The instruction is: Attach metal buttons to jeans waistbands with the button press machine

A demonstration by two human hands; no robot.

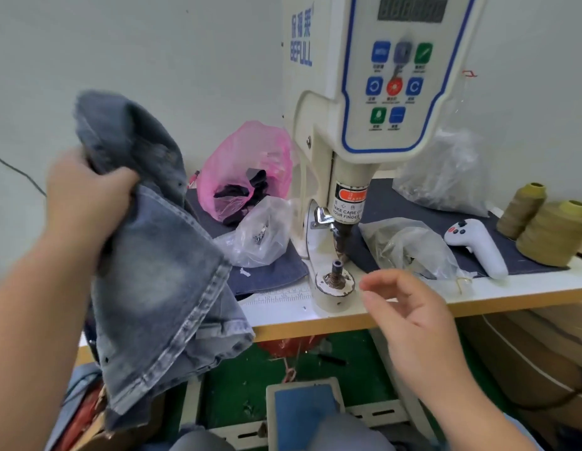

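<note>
My left hand (84, 193) grips a bunched pair of faded grey-blue jeans (162, 268), held up left of the machine with the fabric hanging below the table edge. The white button press machine (374, 92) stands at the centre, its punch above the lower die (335, 275) on the round base. My right hand (413, 317) hovers just right of the die, fingers loosely curled, holding nothing that I can see. A clear bag of small metal parts (260, 232) lies left of the machine.
A pink bag (247, 167) sits behind the clear one. Right of the machine lie crumpled clear bags (410, 245), a white handheld controller (478, 245) and two olive thread cones (549, 232). A foot pedal (304, 415) is on the floor below the table edge (478, 307).
</note>
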